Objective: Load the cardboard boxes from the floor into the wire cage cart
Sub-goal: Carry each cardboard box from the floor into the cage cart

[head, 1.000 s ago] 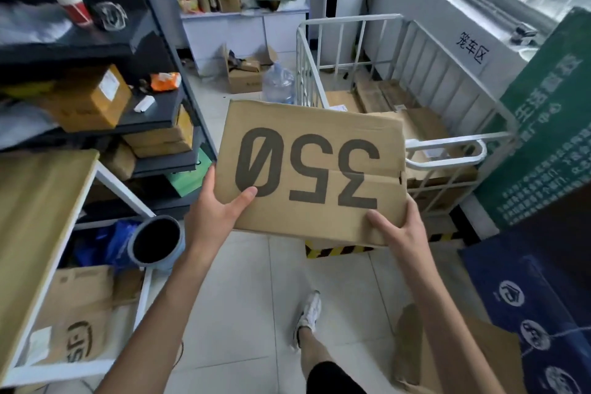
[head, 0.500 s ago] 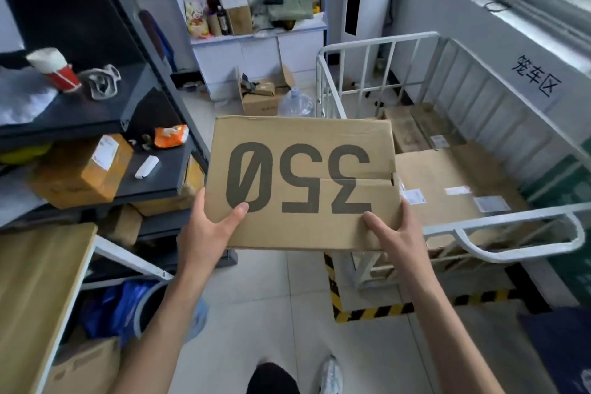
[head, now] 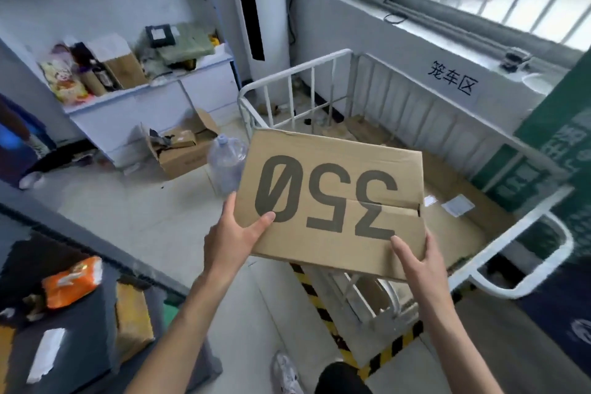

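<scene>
A flat brown cardboard box [head: 332, 169] printed with a large "350" is held up in front of me, its far end over the near rail of the white wire cage cart [head: 524, 224]. My left hand [head: 233, 233] grips the box's near left corner, thumb on top. My right hand [head: 419, 257] grips the near right corner, thumb on top too. Inside the cart lie several flat cardboard boxes [head: 460, 221] with white labels.
An open cardboard box [head: 182, 153] and a clear water jug [head: 225, 163] stand on the floor left of the cart. A dark shelf [head: 80, 329] with packages is at my lower left. Yellow-black tape [head: 316, 304] marks the floor at the cart. My shoe [head: 284, 371] shows below.
I have stepped closer to the cart and turned right. The box has moved forward and right, from in front of the cart to over its near rail. Both hands keep their grip.
</scene>
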Demonstrator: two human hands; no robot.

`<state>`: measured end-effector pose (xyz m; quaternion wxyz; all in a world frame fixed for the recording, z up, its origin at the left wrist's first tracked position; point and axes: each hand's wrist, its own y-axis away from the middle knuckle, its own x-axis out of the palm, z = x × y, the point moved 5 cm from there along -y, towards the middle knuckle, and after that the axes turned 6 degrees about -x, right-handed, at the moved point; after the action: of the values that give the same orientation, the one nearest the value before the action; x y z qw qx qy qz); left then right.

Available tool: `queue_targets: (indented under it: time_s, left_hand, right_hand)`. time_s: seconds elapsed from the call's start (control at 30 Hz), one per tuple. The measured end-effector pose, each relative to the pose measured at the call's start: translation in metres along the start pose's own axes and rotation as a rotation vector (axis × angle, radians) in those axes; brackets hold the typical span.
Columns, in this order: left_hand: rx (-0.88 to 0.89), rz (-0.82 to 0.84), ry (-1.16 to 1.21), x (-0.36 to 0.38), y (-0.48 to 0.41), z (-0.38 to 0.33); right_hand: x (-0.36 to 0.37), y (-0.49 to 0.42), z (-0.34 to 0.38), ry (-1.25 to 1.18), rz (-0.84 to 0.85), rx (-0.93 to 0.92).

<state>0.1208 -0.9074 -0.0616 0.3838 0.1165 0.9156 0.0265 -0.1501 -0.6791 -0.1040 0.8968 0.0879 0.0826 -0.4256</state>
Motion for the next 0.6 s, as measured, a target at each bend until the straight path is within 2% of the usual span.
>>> queue_targets:
  time_s: [0.23,0.43,0.6]
  left_hand:
    - [0.184,0.304,-0.045,0.076,-0.109,-0.079]
    - [0.258,0.484,-0.138,0.161,-0.183,-0.12]
    - [0.292,0.605,-0.181,0.226,-0.239,-0.138]
  right_hand:
    - [-0.014,-0.033,-0.02,-0.051,-0.332,0.156]
    - [-0.011,-0.08,-0.056,-0.085,-0.491,0.246]
    - [-0.003,-0.132,-0.09,-0.084,-0.549,0.353]
